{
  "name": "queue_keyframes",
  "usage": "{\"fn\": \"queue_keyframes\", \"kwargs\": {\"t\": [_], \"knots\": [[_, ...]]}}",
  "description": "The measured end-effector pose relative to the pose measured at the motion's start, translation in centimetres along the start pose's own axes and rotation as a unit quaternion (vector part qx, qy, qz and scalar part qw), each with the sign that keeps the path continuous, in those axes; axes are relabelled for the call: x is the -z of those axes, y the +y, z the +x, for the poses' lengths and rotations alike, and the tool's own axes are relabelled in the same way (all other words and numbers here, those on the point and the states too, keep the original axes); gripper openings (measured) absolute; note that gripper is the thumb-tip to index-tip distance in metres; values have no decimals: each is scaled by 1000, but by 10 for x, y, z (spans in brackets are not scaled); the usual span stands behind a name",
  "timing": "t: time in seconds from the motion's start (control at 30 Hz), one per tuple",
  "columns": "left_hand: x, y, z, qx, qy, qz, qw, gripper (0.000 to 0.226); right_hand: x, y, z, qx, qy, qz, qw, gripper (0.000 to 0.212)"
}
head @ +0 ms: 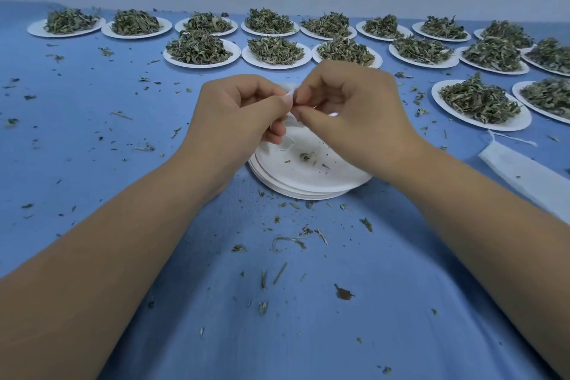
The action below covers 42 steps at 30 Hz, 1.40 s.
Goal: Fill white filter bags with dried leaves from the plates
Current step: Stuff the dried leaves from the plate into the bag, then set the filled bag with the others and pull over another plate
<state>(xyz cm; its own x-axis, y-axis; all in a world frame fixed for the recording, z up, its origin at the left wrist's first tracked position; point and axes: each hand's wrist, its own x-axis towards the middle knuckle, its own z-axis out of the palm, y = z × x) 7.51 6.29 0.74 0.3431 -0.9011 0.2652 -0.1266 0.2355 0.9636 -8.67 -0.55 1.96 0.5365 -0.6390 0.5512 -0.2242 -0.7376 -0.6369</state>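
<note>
White filter bag (289,93) sits pinched between my fingertips, over the stack of plates (308,183). Left hand (237,111) and right hand (348,108) both grip its top edge, fingers curled. A heaped plate (499,126) lies off right, nearer my right hand.

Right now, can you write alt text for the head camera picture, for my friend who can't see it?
The left hand and right hand pinch a white filter bag together over a stack of nearly empty plates on a blue cloth. Beyond them sit many plates heaped with dried leaves.
</note>
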Motion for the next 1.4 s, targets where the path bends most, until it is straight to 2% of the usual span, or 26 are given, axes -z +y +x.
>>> {"fn": "queue_keyframes", "kwargs": {"t": [0.1,0.2,0.33,0.4,0.57,0.63,0.7,0.77,0.83,0.97,1.07,1.2,1.4], "knots": [[0,2,-1,-2,-14,-18,1000,10,-7,0,0,5,16,-19,1000,13],[2,5,-1,0,-39,-36,999,9,-6,-5,3,43,36,-100,993,17],[3,7,-3,-14,-73,-26,997,9,-4,-6,12,16,43,-178,983,24],[4,8,-2,-27,-63,-12,998,8,-3,-5,17,-21,4,-151,988,23],[12,11,5,-49,48,-14,998,11,1,-5,28,-79,-117,-18,990,18],[16,13,8,-43,76,-56,995,11,4,-4,29,-89,-171,34,981,29],[20,17,9,-26,83,-137,987,12,5,-5,29,-92,-226,68,967,56],[24,22,10,-14,73,-197,978,9,-1,-7,29,-76,-250,56,964,76],[29,27,11,-4,61,-238,969,10,-13,-11,32,-57,-208,37,976,76],[39,30,15,28,93,-310,946,25,-32,-22,45,-60,-107,69,990,45],[50,33,17,28,124,-326,937,21,-43,-31,57,-76,-77,92,990,41],[69,30,23,5,166,-243,956,12,-63,-41,79,-140,-50,178,973,51],[115,26,31,-27,169,-47,984,26,-123,-70,123,-132,-31,240,961,35]]}}
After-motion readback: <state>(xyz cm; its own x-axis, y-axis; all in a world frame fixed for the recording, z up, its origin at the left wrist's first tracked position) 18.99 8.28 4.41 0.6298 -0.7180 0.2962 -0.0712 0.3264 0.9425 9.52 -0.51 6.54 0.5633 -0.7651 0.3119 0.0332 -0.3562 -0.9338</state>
